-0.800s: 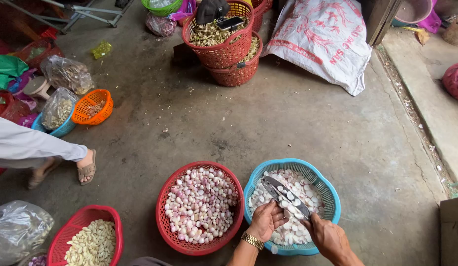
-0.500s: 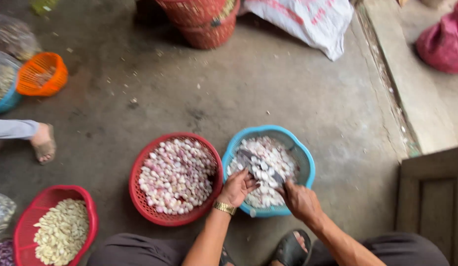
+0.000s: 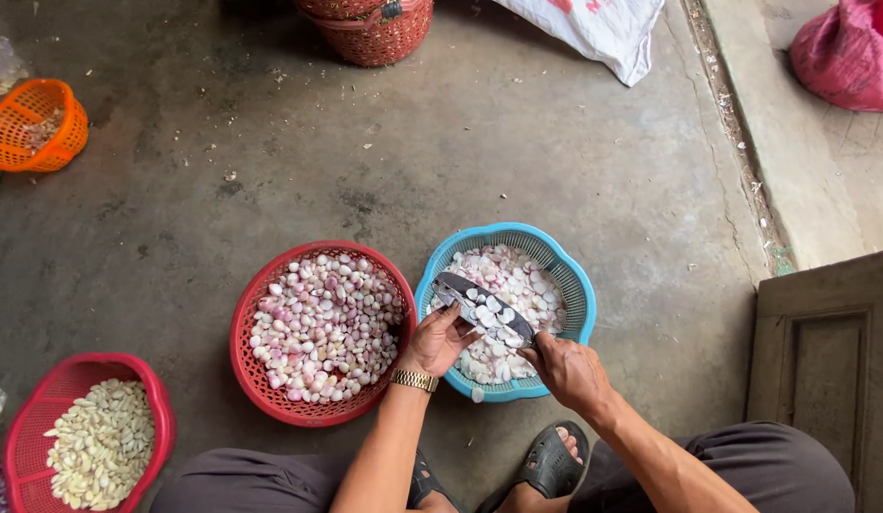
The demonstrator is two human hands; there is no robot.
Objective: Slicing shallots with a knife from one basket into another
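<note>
My right hand (image 3: 567, 369) grips the handle of a long dark knife (image 3: 479, 304) held flat over the blue basket (image 3: 574, 285), which is full of pale peels and cut pieces. Several white pieces lie on the blade. My left hand (image 3: 439, 340), a gold watch on its wrist, rests against the blade's underside near the basket's left rim; whether it holds a clove I cannot tell. Just left stands a red basket (image 3: 246, 328) of pinkish unpeeled cloves.
A second red basket (image 3: 28, 418) of peeled white cloves sits at the lower left. An orange basket (image 3: 37, 123) is at the far left, a red woven basket (image 3: 375, 33) and white sack (image 3: 598, 28) at the top. A wooden panel (image 3: 826, 361) and step lie right.
The camera has tilted down and closer, so the baskets look larger and the other person's foot has left view. My hands stay over the blue basket with the knife.
</note>
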